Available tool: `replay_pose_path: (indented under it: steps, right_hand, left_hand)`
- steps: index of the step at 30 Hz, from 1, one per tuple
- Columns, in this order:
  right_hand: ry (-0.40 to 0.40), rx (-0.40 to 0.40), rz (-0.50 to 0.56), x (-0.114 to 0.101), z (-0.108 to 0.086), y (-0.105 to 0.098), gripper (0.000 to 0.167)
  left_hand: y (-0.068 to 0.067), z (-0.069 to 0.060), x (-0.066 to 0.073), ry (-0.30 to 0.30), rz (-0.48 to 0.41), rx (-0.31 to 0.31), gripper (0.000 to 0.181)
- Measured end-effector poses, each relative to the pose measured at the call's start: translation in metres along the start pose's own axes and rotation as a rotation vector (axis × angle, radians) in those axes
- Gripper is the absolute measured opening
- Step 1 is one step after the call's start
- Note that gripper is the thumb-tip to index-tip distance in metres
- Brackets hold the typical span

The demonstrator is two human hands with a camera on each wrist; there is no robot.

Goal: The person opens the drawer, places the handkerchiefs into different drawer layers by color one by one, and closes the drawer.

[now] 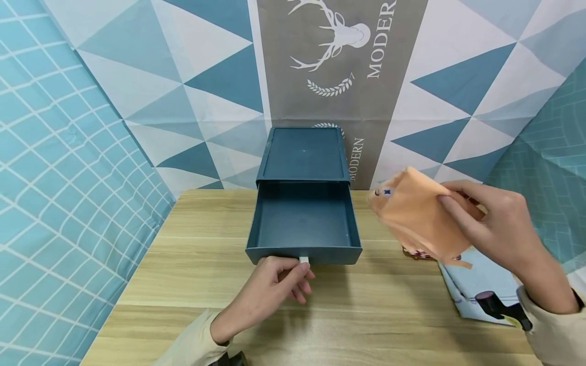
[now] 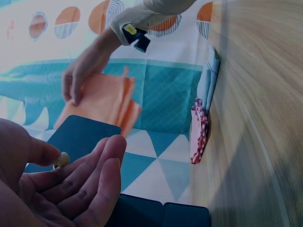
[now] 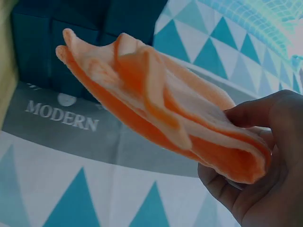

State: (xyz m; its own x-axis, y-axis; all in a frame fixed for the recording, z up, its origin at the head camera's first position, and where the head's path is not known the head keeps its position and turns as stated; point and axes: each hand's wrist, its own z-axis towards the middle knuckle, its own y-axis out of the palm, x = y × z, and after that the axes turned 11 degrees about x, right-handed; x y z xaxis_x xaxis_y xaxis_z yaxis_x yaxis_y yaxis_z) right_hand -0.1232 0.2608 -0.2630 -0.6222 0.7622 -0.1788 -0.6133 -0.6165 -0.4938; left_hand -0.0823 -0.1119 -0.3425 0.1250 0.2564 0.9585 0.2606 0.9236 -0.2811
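We see the left hand [image 1: 274,284] with its grip clamped, thumb against finger, on the pale tab [image 1: 304,260] at the front of the blue drawer [image 1: 334,255], which stands pulled out of its box [image 1: 303,155] on the table [image 1: 201,274]. Our right hand [image 1: 499,223] has its grip clamped on the folded orange cloth [image 1: 418,216], held in the air to the right of the drawer with a narrow strap [image 3: 161,101] hanging loose. Near it, on the table, we find a pale blue cloth [image 1: 487,282] and, just beside that, a red-patterned cloth [image 2: 200,132].
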Motion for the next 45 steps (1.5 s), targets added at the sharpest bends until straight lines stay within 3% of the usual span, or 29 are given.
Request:
replay_pose_path:
  steps: [8,15,21,31,37,45]
  right_hand:
    - [-0.052,0.05,0.003,-0.015,0.022,-0.008,0.013]
    - [-0.109,0.052,-0.016,-0.024,0.039,-0.014,0.026]
    - [-0.128,0.105,0.033,-0.032,0.049,-0.012,0.034]
    - [-0.145,0.108,0.102,-0.049,0.065,-0.004,0.029]
    - [-0.177,0.124,0.2,-0.059,0.073,0.008,0.029]
    - [-0.225,0.056,0.28,-0.075,0.085,0.026,0.021]
  left_hand:
    - [0.0,-0.001,-0.001,0.002,-0.007,-0.001,0.032]
    - [0.0,-0.001,-0.001,0.018,0.0,-0.002,0.032]
    - [0.0,0.0,-0.001,0.023,-0.001,-0.003,0.033]
    - [-0.001,0.0,-0.002,0.022,-0.001,-0.011,0.033]
    - [-0.001,0.0,-0.001,0.025,-0.014,-0.019,0.034]
    - [-0.001,0.0,0.0,0.001,-0.008,-0.022,0.032]
